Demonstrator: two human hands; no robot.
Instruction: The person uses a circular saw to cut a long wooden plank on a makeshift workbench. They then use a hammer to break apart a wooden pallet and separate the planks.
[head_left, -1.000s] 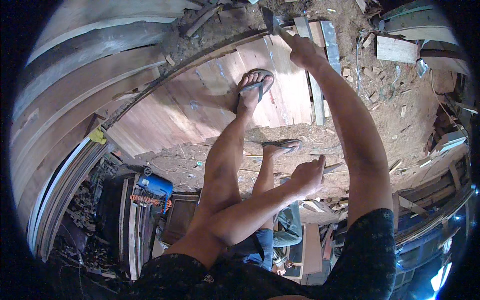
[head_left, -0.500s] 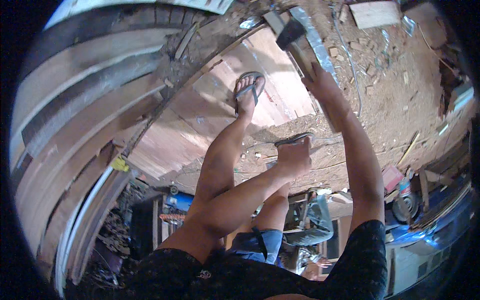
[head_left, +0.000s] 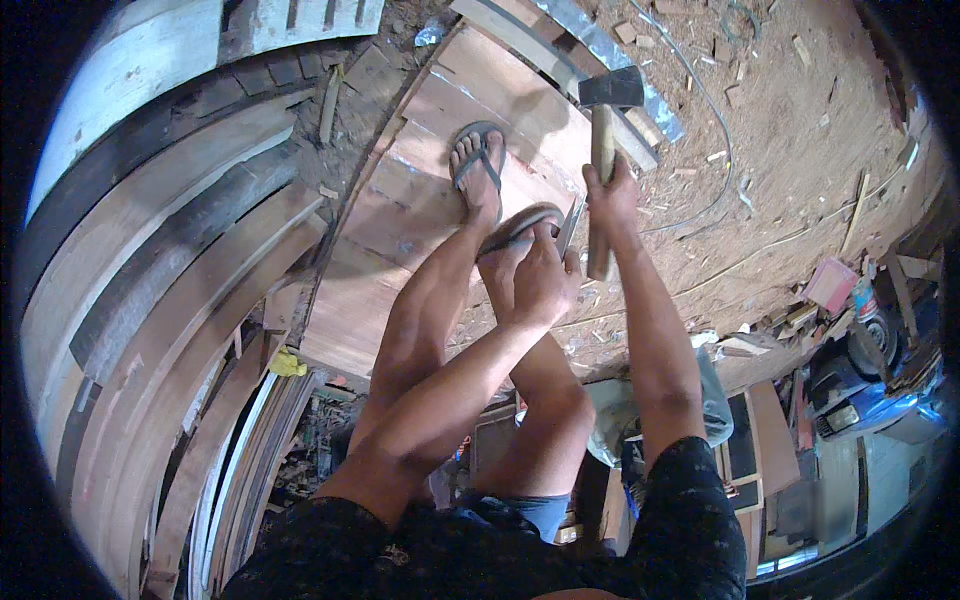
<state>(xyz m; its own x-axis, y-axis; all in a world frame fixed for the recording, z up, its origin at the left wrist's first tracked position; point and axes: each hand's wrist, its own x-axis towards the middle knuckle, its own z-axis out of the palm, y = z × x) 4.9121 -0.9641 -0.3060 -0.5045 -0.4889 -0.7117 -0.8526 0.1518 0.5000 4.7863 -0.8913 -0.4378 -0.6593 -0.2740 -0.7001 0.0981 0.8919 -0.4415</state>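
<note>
My right hand (head_left: pixel 615 200) grips the wooden handle (head_left: pixel 602 135) of a hammer with a dark, blocky head (head_left: pixel 610 87). Just left of it, my left hand (head_left: pixel 545 285) is closed on a thin metal tool (head_left: pixel 568 225), perhaps a chisel; its grip is mostly hidden by my fingers. Beneath them, my sandalled left foot (head_left: pixel 475 165) rests on pale reddish plywood sheets (head_left: pixel 350 310), and my right foot in a sandal (head_left: pixel 510 235) is behind my left hand, near the sheets' right side.
Long planks (head_left: pixel 180 260) are stacked along the left, beside a yellow cloth (head_left: pixel 288 363). A cable (head_left: pixel 720 120) crosses the sawdust-strewn ground (head_left: pixel 770 180). At lower right are a pink container (head_left: pixel 830 282), assorted debris and another person's grey-green trouser leg (head_left: pixel 705 390).
My view has shifted. The hammer has come down and turned upright nearer my left hand, which has moved up and left with its tool. My right foot has moved up toward the plywood.
</note>
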